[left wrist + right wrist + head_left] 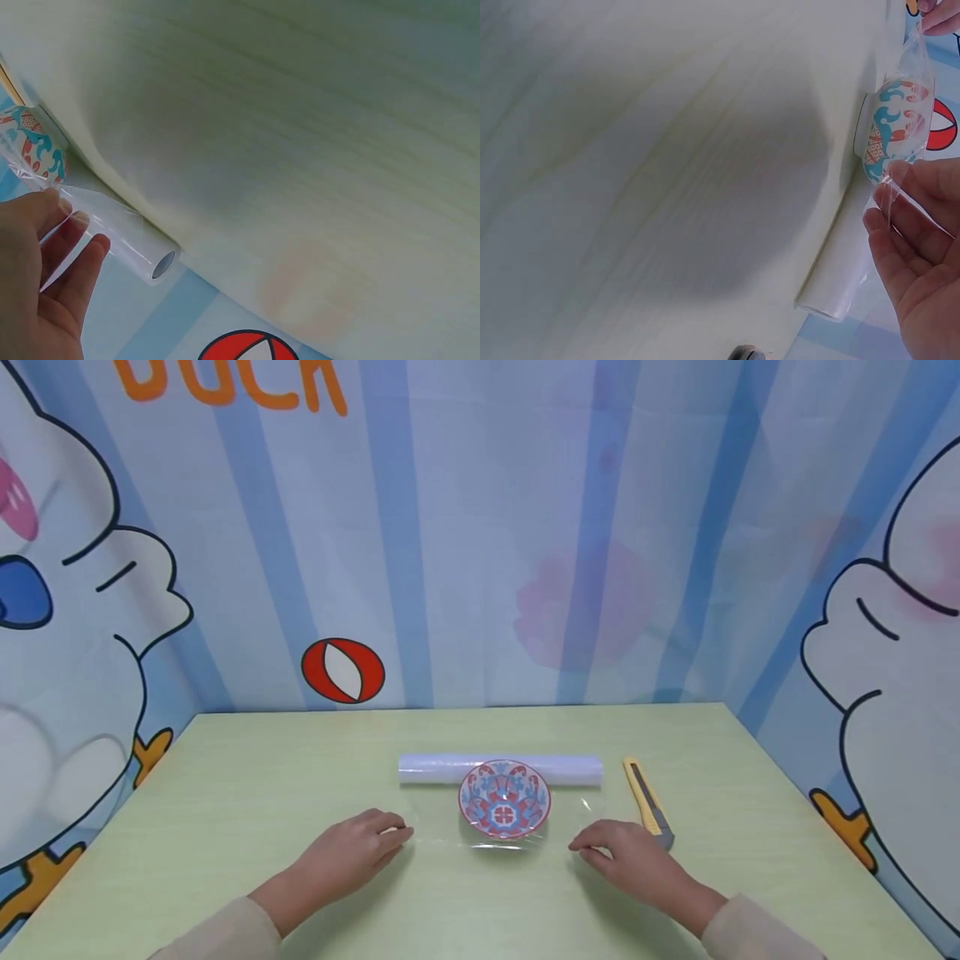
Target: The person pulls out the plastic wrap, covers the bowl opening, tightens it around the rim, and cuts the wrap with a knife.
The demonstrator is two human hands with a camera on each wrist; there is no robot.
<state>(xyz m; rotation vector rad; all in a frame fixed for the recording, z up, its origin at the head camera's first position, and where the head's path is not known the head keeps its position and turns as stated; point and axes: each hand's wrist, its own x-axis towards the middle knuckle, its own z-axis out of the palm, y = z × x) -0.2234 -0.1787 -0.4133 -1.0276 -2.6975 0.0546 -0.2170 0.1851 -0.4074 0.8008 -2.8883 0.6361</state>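
A bowl [504, 799] patterned in red and blue stands mid-table, with clear plastic wrap [508, 846] drawn across its top and past its near rim. The film comes off a roll [427, 769] lying just behind the bowl. To the bowl's left, my left hand [348, 853] pinches one corner of the wrap between thumb and fingers. My right hand [632, 862] pinches the opposite corner on the right. In the right wrist view the film [917, 54] rises tautly from the bowl to the left fingertips. A yellow and grey utility knife [647, 802] lies beyond the right hand.
The pale green table [277, 777] ends at a striped blue curtain [480, 568] with cartoon prints. Similar printed cloth flanks both sides. The knife's grey end sits close behind the right knuckles.
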